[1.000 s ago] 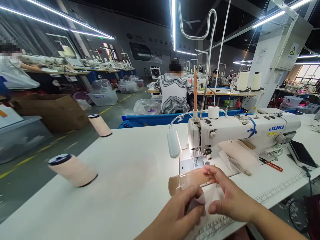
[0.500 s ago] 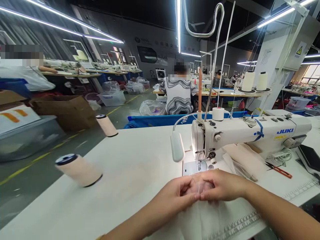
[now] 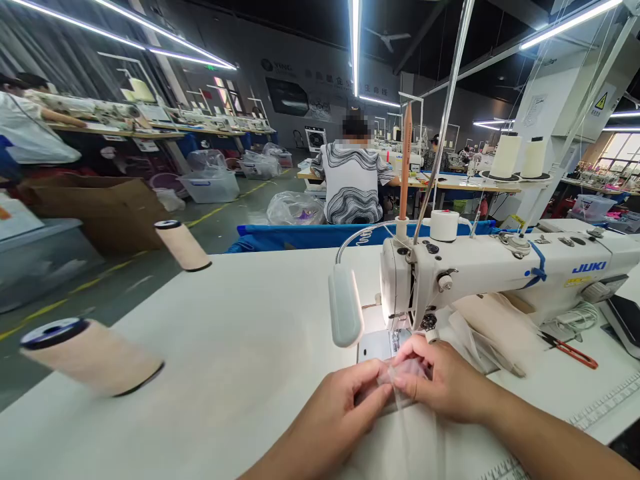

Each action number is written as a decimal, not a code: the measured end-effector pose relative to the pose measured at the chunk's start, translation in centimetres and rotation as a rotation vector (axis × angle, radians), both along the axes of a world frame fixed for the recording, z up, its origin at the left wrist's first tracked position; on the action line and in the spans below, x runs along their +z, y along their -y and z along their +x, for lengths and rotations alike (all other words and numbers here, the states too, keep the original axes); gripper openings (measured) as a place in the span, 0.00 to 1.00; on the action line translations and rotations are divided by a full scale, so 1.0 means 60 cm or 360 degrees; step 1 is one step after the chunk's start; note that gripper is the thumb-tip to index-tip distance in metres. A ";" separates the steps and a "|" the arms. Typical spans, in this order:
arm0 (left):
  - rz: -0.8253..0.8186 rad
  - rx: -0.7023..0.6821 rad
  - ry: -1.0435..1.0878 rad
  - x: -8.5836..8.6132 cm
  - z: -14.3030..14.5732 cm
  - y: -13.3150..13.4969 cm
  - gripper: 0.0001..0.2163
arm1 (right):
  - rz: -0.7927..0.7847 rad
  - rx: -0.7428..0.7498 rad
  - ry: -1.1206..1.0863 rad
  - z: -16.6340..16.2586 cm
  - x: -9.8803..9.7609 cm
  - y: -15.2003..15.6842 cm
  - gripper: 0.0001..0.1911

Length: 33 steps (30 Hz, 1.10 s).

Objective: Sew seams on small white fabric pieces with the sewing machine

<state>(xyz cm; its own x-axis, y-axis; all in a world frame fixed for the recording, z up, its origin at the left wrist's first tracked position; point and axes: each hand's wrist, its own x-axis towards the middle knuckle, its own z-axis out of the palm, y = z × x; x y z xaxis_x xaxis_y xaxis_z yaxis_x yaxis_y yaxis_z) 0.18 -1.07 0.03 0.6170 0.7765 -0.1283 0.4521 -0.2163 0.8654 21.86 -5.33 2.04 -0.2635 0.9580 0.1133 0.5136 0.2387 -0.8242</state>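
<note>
My left hand and my right hand meet on the white table just in front of the needle of a white JUKI sewing machine. Both pinch a thin, sheer pale piece of fabric between thumb and fingers, the fingers closed on its top edge. The fabric trails down toward me over the table. The machine's small lamp hangs to the left of my hands.
Two pale pink thread cones lie on the table at left. Folded beige cloth and red-handled snips sit under the machine arm. A seated person works ahead; boxes and bins line the aisle at left.
My hands have moved forward with the fabric, closer to the presser foot. The view has shifted a little closer to the machine.
</note>
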 end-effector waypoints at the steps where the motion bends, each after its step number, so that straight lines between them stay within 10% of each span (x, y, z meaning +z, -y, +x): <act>1: 0.0036 -0.0020 0.0016 -0.001 0.000 0.001 0.20 | 0.0025 0.0001 -0.0015 -0.002 -0.005 0.000 0.07; 33: 0.0056 0.0251 0.0262 -0.030 0.005 0.007 0.17 | 0.0422 -0.0070 -0.0046 -0.011 -0.033 0.007 0.06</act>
